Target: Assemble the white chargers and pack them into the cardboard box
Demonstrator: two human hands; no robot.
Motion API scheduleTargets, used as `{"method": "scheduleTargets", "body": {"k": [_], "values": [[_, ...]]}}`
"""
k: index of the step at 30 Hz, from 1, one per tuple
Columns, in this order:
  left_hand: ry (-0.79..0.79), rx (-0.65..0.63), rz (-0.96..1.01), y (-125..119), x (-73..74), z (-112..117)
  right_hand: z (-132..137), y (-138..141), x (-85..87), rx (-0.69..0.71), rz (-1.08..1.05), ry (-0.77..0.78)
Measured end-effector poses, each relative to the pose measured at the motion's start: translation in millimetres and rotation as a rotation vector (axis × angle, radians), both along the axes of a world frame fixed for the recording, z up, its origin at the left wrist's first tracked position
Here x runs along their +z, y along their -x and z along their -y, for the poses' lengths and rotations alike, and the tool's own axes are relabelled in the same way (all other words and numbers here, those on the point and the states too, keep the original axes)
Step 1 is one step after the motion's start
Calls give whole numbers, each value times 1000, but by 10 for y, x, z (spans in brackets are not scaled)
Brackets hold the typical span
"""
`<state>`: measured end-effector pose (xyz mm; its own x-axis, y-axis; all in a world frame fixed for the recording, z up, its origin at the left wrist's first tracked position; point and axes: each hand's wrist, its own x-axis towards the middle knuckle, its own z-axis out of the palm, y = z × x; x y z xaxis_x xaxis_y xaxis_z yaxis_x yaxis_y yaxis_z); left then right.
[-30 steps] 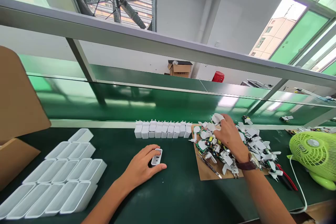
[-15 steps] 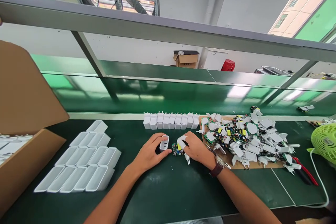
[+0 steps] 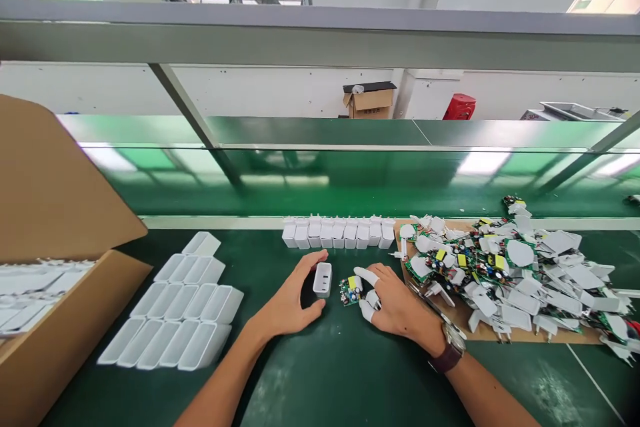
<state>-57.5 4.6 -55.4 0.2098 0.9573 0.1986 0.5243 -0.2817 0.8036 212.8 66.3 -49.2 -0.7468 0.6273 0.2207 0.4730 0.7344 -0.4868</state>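
Observation:
A white charger housing (image 3: 323, 279) with port slots in its face stands on the dark green bench. My left hand (image 3: 293, 300) curves around its left side, thumb and forefinger apart, with a gap between palm and housing. To the right, my right hand (image 3: 395, 300) wears white finger covers on thumb and forefinger. Between those two fingers is a small circuit board (image 3: 351, 290) with a yellow part; a white piece beside it is partly covered by the fingers. A row of white chargers (image 3: 339, 233) stands behind both hands.
Empty white casings (image 3: 165, 343) lie in rows at left, beside an open cardboard box (image 3: 120, 280) of white parts. At right, circuit boards with white plugs (image 3: 520, 280) are heaped on cardboard, tweezers (image 3: 435, 307) near its edge. A metal rail (image 3: 320, 40) crosses above.
My left thumb and forefinger have spread away from the housing. My right hand has shifted its fingers to either side of the circuit board and turned it. The view has tilted and moved slightly.

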Motion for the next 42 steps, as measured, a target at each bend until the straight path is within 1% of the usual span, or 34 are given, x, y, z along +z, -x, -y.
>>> {"method": "scheduleTargets", "body": {"k": [2,3,5,7,9,11,14,16,18,20,22,24,26,28,30,32,36,42], "values": [[23,-22,52,-14,-32,-3,15,14,8,-24,-65,-36],[31,-7,65,-29,-55,-9,21,23,6,-39,-96,-63],[29,71,44,-67,-97,-26,25,39,-10,-72,-147,-140],[26,153,-26,-99,-124,-40,18,48,-28,-106,-184,-230],[35,190,-83,-111,-128,-44,4,49,-36,-142,-212,-295],[44,166,-82,-107,-120,-34,-8,44,-30,-176,-238,-322],[67,80,9,-106,-108,-9,-10,39,-15,-215,-268,-328],[122,19,81,-131,-105,4,-1,44,-16,-223,-283,-333],[188,-10,115,-180,-97,11,7,53,-24,-230,-294,-339],[237,-26,85,-240,-77,13,9,57,-29,-250,-304,-348],[250,-53,31,-296,-50,12,4,48,-17,-281,-319,-353],[187,-59,-6,-329,-29,6,-1,29,19,-295,-360,-367],[31,-4,-30,-328,-25,-5,6,10,74,-264,-422,-377],[-147,78,-60,-298,-43,-18,32,6,127,-176,-459,-368],[-256,125,-95,-258,-76,-29,73,21,151,-89,-433,-340],[-308,126,-128,-229,-110,-36,116,51,136,-48,-377,-343],[-382,115,-165,-233,-156,-49,162,94,56,-49,-336,-391],[-384,93,-162,-270,-171,-64,172,99,33,-24,-310,-355]]}}
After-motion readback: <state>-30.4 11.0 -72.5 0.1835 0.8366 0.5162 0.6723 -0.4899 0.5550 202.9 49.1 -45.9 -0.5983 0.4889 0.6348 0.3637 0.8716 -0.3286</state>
